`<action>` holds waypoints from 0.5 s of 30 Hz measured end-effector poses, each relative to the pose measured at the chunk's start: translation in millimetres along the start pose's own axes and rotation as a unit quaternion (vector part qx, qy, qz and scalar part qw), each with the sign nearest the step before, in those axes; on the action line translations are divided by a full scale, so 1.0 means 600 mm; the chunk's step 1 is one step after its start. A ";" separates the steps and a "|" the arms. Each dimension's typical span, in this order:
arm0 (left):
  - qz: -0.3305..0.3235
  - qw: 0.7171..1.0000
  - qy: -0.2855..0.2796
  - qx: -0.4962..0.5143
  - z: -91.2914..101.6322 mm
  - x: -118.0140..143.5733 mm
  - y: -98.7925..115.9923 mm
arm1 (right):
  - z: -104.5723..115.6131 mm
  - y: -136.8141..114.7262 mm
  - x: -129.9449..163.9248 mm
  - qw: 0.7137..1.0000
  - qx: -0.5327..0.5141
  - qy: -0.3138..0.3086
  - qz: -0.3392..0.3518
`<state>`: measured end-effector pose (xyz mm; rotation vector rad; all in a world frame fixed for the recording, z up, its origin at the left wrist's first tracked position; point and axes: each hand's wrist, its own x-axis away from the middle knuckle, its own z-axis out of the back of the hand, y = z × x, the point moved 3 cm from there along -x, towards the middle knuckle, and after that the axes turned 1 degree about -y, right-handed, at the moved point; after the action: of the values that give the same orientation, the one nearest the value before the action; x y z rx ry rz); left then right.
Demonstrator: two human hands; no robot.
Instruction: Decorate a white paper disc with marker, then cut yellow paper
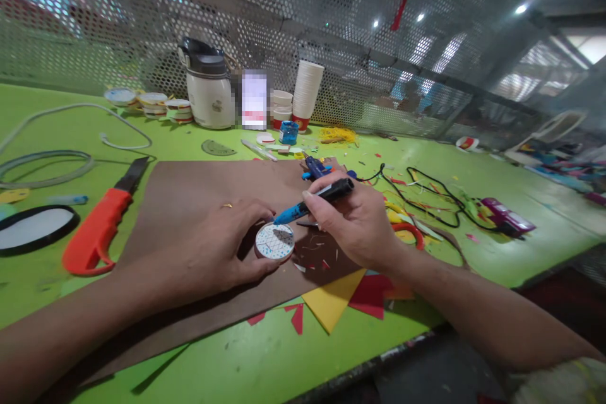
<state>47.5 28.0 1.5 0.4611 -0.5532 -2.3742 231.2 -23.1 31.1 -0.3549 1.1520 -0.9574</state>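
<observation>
My left hand [241, 237] grips a small round disc [274, 243] by its side, thumb at the near edge and fingers at the far edge. The disc's white top carries a net of dark lines and blue dots. In my right hand [353, 218] is a blue marker pen [303, 207] with a black end, its tip at the far rim of the disc. Whether the tip touches cannot be made out. Both hands are over a brown board [189, 202]. Beyond my right hand lies a dark blue glue gun [316, 167], partly hidden.
An orange-handled saw knife [101, 227] lies left of the board. Orange-handled scissors [411, 233], a black cord [435, 192] and paper scraps are at right. A white jug [211, 91], paper cups [307, 88], a blue paint jar [288, 132] and several stacked discs [154, 103] stand behind.
</observation>
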 end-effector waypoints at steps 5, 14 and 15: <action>0.002 1.000 -0.019 -0.019 -0.002 0.001 -0.003 | -0.002 0.002 0.002 1.000 0.018 -0.019 0.017; -0.003 1.000 -0.018 -0.023 -0.003 0.002 -0.006 | -0.004 -0.001 0.003 0.999 0.037 -0.018 0.026; -0.005 1.000 -0.018 -0.024 -0.003 0.002 -0.006 | -0.004 -0.002 0.003 0.999 0.040 -0.018 0.028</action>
<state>45.3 29.3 -2.2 0.4005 -0.5113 -2.4032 228.6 -24.4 29.7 -0.2731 1.0826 -0.9405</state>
